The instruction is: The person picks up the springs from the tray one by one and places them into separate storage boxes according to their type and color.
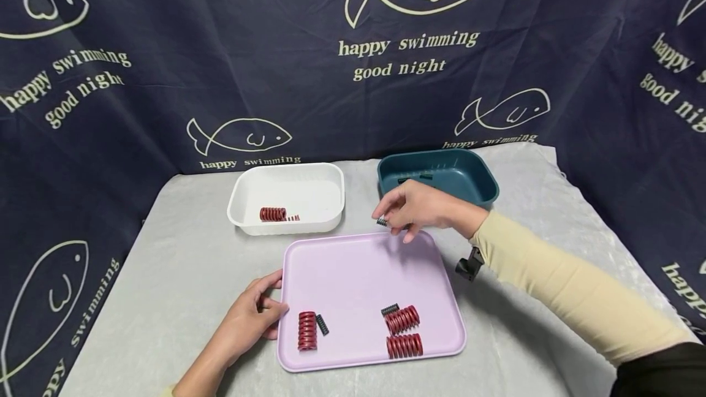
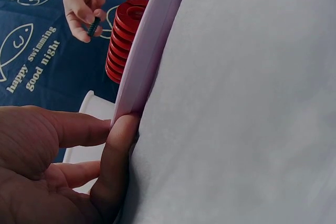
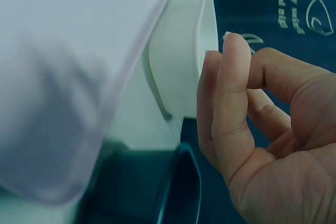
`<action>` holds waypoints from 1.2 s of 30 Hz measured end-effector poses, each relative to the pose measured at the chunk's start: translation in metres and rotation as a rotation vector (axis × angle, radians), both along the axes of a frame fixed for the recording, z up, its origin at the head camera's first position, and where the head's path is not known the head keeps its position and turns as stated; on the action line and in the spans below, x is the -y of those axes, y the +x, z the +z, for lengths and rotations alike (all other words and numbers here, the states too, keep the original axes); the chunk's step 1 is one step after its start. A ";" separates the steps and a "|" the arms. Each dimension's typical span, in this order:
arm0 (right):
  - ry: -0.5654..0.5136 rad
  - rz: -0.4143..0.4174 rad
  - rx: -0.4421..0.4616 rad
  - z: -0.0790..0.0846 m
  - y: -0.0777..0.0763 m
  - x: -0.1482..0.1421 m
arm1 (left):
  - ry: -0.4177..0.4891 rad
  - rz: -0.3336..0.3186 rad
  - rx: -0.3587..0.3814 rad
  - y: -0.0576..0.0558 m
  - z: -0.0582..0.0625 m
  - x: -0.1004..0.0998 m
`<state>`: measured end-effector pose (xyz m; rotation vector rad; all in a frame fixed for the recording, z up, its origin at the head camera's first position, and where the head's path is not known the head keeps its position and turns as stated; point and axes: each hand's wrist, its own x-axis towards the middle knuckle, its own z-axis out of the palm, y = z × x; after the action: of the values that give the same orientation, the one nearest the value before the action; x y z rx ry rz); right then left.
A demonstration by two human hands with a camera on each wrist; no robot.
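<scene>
In the head view, my right hand (image 1: 421, 206) pinches a small dark coil spring (image 1: 382, 222) above the far edge of a lilac tray (image 1: 353, 280). That spring is hidden in the right wrist view. My left hand (image 1: 250, 317) grips the tray's left rim between thumb and fingers. Close to it on the tray stand a thick red spring (image 1: 307, 331) and a small dark spring (image 1: 322, 325), side by side. Toward the tray's near right lie a tilted red spring (image 1: 402, 320), another red spring (image 1: 404, 345) and a dark spring (image 1: 390, 309).
Behind the tray at left is a white bin (image 1: 309, 195) with a red spring (image 1: 273, 214) and small red pieces inside. A teal bin (image 1: 485, 182) holding small dark springs sits at back right, partly behind my right hand. A dark blue printed curtain (image 1: 353, 115) surrounds the table.
</scene>
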<state>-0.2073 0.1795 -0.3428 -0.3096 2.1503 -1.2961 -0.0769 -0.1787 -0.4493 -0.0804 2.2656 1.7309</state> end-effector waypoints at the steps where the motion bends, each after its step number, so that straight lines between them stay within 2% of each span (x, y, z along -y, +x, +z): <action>1: 0.004 -0.008 0.005 0.000 -0.003 -0.003 | -0.002 0.000 -0.002 0.000 0.000 0.000; 23: 0.172 -0.074 -0.012 0.014 -0.058 -0.041 | -0.023 0.002 -0.009 -0.001 -0.003 -0.001; 36: 0.183 -0.105 -0.010 0.009 -0.084 -0.062 | -0.018 0.005 -0.009 -0.002 -0.002 -0.001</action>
<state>-0.2914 0.2414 -0.3341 -0.1304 2.3008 -1.1440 -0.0788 -0.1779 -0.4517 -0.0825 2.2891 1.7170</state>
